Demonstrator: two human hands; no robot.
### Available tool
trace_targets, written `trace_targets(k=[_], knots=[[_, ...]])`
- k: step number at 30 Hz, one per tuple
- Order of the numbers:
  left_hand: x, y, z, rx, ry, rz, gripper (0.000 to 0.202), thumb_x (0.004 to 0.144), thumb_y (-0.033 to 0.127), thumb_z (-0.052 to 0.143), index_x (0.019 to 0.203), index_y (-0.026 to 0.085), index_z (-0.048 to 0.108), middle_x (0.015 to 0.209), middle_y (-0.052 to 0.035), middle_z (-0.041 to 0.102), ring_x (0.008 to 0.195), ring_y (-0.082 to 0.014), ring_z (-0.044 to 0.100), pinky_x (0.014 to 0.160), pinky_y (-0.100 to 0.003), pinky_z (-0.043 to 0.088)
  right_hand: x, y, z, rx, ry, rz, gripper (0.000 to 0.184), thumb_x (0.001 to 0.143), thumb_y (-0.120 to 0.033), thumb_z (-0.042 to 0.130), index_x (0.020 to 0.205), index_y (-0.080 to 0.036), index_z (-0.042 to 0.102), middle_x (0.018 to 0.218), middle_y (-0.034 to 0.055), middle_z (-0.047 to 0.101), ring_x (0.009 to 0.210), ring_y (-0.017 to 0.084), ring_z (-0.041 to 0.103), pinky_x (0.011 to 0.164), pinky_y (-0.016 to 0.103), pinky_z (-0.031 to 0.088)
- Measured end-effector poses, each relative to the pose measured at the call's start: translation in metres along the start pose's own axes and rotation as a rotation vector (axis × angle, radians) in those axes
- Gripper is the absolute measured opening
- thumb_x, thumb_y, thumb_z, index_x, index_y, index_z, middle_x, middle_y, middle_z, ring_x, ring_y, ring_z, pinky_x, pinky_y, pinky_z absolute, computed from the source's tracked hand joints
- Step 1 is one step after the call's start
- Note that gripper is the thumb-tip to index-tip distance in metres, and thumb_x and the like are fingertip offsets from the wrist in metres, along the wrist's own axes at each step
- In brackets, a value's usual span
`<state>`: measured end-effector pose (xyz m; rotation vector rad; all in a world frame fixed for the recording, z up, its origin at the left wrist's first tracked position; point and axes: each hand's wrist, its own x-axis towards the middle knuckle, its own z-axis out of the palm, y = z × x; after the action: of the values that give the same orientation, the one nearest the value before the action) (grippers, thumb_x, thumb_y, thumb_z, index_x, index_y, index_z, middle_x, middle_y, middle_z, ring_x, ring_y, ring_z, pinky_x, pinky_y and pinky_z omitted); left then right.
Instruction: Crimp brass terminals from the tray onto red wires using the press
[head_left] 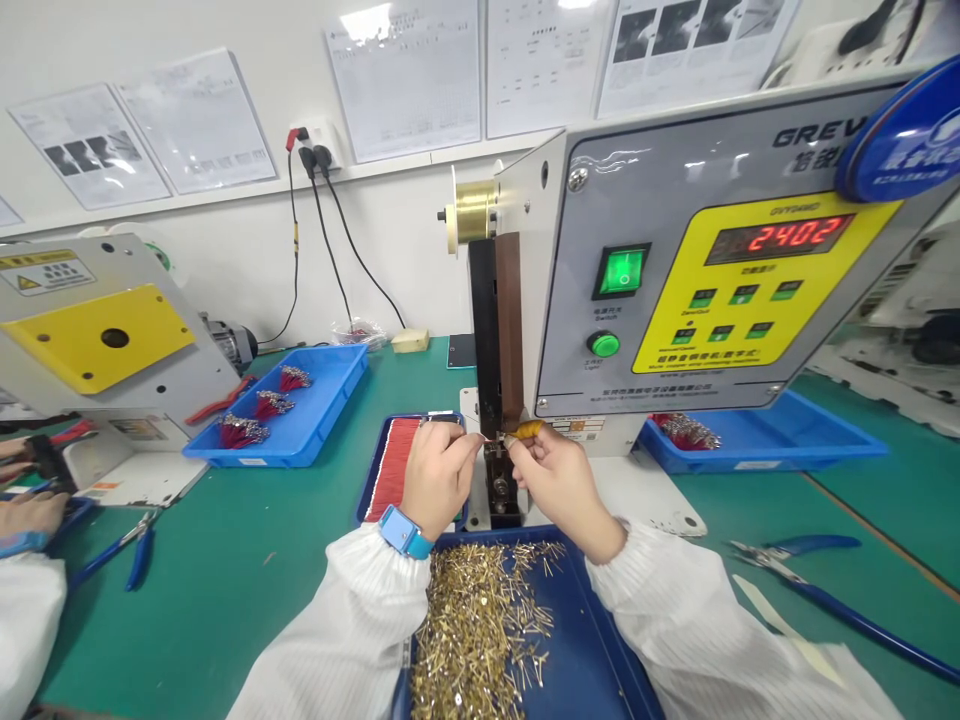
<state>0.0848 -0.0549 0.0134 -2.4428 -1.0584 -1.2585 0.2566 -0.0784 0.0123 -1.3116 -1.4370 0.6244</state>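
Factory workshop; machine (592,200) with lit number display (799,238); second machine (112,337) on green surface (225,590); blue tray (592,640) of small metal parts (472,630); printed sheets (405,75) on wall (390,205); co-worker's sleeve (30,620) nearby.

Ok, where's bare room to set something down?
Green tabletop between the left pliers and the wearer's left sleeve; a smaller patch between the right pliers and right blue tray. Crowded: around left hand and right hand at the machine.

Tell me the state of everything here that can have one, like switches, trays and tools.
Power switch: lit green.
Display: lit, showing 2402.
Spool: wound.
Front tray: partly filled with golden pieces.
Left blue tray: holding red bundles.
Right blue tray: partly filled.
Left blue pliers: handles spread.
Right blue pliers: handles spread.
Left hand: pinching a thin wire.
Right hand: at the machine, grip unclear.
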Motion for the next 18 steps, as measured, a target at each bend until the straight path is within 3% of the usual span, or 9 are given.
trace_targets(k=[11, 14, 18], knots=[[0.001, 0.001, 0.0, -0.036, 0.014, -0.012, 0.013, 0.093, 0.021, 0.052, 0.097, 0.017, 0.065, 0.089, -0.0063, 0.058, 0.088, -0.0191, 0.052, 0.078, -0.033, 0.045, 0.001, -0.003, 0.001, 0.008, -0.016, 0.007, 0.02, 0.085, -0.038, 0.051, 0.074, -0.022, 0.047, 0.056, 0.0, 0.057, 0.053, 0.016, 0.055, 0.054, 0.029, 0.042], [0.001, 0.0, -0.001, -0.049, 0.023, -0.025, 0.013, 0.093, 0.021, 0.053, 0.097, 0.016, 0.064, 0.088, -0.0064, 0.059, 0.088, -0.0191, 0.052, 0.078, -0.033, 0.046, 0.007, -0.008, -0.013, -0.068, -0.107, -0.015, 0.021, 0.087, -0.038, 0.048, 0.073, -0.022, 0.047, 0.054, 0.0001, 0.057, 0.051, 0.017, 0.054, 0.055, 0.03, 0.041], [0.0, -0.001, 0.0, -0.062, 0.023, -0.044, 0.016, 0.095, 0.021, 0.049, 0.097, 0.016, 0.064, 0.089, -0.0068, 0.059, 0.089, -0.0194, 0.053, 0.079, -0.034, 0.046, 0.014, -0.001, -0.051, -0.33, -0.206, -0.022, 0.017, 0.086, -0.034, 0.047, 0.075, -0.022, 0.05, 0.059, 0.0018, 0.059, 0.055, 0.019, 0.056, 0.058, 0.031, 0.041]])
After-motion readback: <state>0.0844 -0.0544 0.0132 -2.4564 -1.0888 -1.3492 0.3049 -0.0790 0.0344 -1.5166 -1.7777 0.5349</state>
